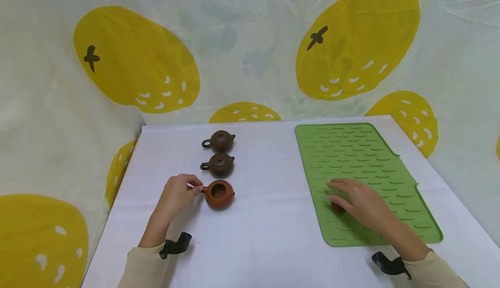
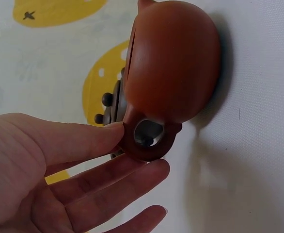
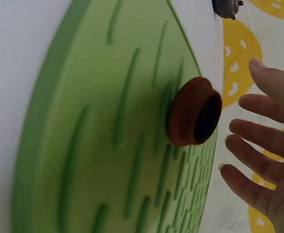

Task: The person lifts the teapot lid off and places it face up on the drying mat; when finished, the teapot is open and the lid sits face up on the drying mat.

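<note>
My left hand pinches the loop handle of a reddish-brown clay teapot between thumb and fingers. The teapot stands upright on the white cloth without its lid, so its round opening shows in the head view. In the left wrist view the thumb and fingertips are at the handle. On the green mat lies a small reddish-brown lid, its dark hollow facing up. Just above it hovers my right hand, fingers spread and apart from the lid; this hand partly hides the lid in the head view.
Two dark brown lidded teapots, a farther one and a nearer one, stand in a line behind the reddish-brown one. The ridged green mat covers the right of the white-covered table. A fruit-patterned curtain hangs behind.
</note>
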Demonstrator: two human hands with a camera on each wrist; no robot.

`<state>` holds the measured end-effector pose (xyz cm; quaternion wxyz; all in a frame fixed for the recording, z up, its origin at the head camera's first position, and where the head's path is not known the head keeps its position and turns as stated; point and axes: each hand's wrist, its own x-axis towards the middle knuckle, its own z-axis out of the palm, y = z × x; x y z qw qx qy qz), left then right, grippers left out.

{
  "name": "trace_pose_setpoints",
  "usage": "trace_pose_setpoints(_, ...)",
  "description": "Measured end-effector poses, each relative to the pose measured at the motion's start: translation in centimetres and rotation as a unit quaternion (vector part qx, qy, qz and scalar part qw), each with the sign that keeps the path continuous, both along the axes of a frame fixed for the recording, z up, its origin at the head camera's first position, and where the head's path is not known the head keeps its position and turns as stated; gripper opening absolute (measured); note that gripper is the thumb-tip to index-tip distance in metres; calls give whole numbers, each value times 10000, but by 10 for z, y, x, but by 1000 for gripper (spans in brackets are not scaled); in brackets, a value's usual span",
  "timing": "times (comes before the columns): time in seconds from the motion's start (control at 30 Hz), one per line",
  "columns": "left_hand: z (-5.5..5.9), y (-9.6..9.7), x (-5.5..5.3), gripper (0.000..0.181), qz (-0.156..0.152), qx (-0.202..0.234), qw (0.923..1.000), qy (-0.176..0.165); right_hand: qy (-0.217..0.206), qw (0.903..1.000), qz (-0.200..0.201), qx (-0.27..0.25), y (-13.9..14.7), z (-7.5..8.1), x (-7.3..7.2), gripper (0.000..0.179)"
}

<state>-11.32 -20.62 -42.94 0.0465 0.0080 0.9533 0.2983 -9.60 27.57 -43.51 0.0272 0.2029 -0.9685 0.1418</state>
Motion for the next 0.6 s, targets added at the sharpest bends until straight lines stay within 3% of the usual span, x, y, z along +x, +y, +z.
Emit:
trace_pose_setpoints(0.33, 6, -5, -1, 5, -322, -454, 9984, -59, 346, 9973, 587, 261, -32, 22, -17, 55)
trace_pose_setpoints(0.6, 14, -7, -11, 8, -839, -548, 9938, -471, 554, 9902, 1222, 400, -65, 30, -36, 60)
